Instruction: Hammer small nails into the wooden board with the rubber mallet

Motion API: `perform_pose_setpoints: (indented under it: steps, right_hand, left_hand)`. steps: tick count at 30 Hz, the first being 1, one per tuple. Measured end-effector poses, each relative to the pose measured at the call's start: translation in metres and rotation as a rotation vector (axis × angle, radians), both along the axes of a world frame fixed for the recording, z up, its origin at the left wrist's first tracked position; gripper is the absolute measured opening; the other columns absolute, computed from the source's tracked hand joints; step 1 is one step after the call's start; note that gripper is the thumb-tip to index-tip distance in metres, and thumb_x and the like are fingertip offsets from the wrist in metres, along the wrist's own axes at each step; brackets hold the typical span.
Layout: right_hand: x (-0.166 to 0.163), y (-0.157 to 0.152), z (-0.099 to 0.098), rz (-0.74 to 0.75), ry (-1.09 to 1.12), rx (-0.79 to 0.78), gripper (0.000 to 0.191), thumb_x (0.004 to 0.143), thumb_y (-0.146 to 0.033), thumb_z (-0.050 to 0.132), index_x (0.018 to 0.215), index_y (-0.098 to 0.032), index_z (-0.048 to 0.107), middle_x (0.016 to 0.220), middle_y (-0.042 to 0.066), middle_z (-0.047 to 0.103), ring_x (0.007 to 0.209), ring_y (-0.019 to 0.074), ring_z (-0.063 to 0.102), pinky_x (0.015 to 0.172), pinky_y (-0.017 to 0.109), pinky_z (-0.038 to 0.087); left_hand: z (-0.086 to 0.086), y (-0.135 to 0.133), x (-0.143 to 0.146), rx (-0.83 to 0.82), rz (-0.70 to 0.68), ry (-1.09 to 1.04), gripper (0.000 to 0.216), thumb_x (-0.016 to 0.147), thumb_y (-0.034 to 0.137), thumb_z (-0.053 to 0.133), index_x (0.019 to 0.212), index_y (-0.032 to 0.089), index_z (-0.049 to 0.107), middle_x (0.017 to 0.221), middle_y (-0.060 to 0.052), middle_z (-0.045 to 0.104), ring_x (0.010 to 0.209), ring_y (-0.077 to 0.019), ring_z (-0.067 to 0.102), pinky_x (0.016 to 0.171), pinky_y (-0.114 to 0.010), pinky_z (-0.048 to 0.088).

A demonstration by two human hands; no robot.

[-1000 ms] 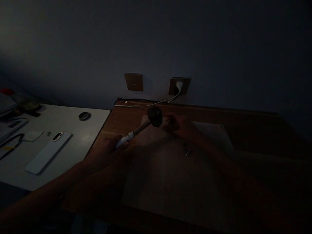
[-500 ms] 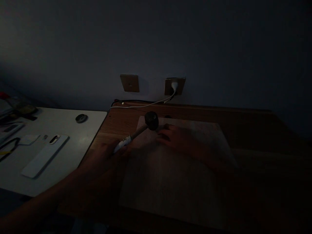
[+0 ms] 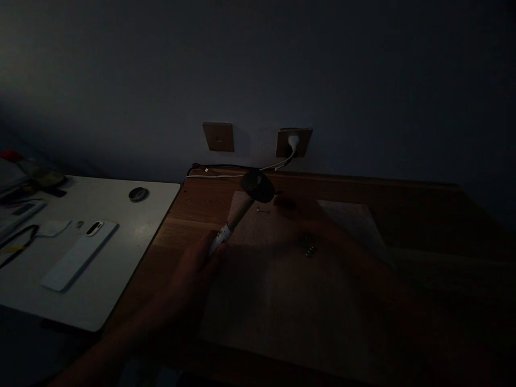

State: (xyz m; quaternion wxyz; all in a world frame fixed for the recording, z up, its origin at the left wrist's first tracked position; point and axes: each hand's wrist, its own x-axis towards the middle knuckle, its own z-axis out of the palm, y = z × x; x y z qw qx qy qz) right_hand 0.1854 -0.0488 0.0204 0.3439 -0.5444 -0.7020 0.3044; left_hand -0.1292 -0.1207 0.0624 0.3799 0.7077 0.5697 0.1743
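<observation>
My left hand point(image 3: 203, 255) is closed around the white-wrapped grip of a mallet point(image 3: 241, 211). Its dark, thick head is raised over the back edge of a pale flat board point(image 3: 258, 306). Just below the mallet head, a small metal piece like a nail or screw point(image 3: 263, 210) shows on the board. My right hand point(image 3: 304, 215) hovers over the back of the board, right of that piece; its fingers are dark and smeared, so I cannot tell what they hold. Several small shiny metal pieces point(image 3: 309, 249) lie below this hand.
The board lies on a wooden table point(image 3: 193, 209). To the left, a white table point(image 3: 121, 258) carries a white phone point(image 3: 80, 258), a small round dark tin point(image 3: 138, 194) and other items. Behind, cables run to a wall socket point(image 3: 294, 142) with a white plug point(image 3: 293, 142).
The mallet has risen slightly and moved right with my left hand. My right hand has shifted right, uncovering the small metal piece and the shiny pieces on the board.
</observation>
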Motion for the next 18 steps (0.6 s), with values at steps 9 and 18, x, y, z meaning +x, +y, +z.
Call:
perform_pose_setpoints:
  steps: [9, 18]
  right_hand:
    - [-0.018, 0.000, 0.000, 0.059, -0.253, 0.156, 0.023, 0.083, -0.006, 0.068, 0.091, -0.024, 0.079, 0.106, 0.007, 0.079, 0.103, 0.0261, 0.072, 0.093, 0.040, 0.053]
    - [-0.022, 0.000, -0.004, -0.008, -0.162, 0.046, 0.026, 0.082, -0.012, 0.073, 0.105, -0.022, 0.070, 0.093, 0.004, 0.075, 0.083, 0.0198, 0.068, 0.074, 0.030, 0.048]
  left_hand:
    - [-0.004, 0.002, -0.001, -0.076, -0.016, -0.025, 0.049, 0.102, 0.062, 0.044, 0.111, 0.020, 0.065, 0.094, -0.006, 0.075, 0.080, -0.0227, 0.069, 0.063, -0.028, 0.052]
    - [0.008, -0.004, -0.011, -0.047, 0.007, -0.058, 0.046, 0.102, 0.061, 0.048, 0.118, 0.023, 0.068, 0.105, -0.005, 0.078, 0.088, -0.0244, 0.073, 0.069, -0.030, 0.056]
